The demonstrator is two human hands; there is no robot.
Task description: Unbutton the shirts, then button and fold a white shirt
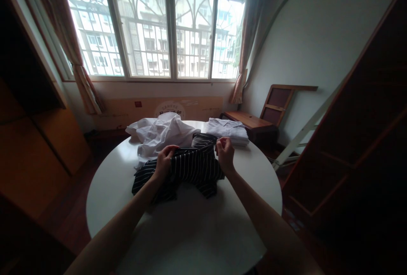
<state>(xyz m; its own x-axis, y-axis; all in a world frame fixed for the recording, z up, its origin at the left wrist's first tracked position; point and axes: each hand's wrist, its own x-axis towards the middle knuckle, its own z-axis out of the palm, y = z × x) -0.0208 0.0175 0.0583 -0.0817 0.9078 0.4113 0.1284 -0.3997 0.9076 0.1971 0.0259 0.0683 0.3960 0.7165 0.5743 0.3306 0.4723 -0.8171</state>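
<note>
A black garment with thin white stripes [190, 169] lies crumpled in the middle of a round white table [197, 232]. My left hand [164, 160] grips its upper edge on the left, fingers closed on the cloth. My right hand [225, 152] pinches the same edge on the right, lifting it slightly off the table. Behind the striped garment lies a loose heap of white clothing [160, 133]. A folded white shirt [227, 130] rests at the table's far right.
A low wooden bench [249, 122] and a leaning wooden frame [280, 101] stand by the right wall. A dark wooden shelf [359, 139] rises at right, a wooden cabinet [34, 139] at left. A large barred window [155, 24] fills the far wall.
</note>
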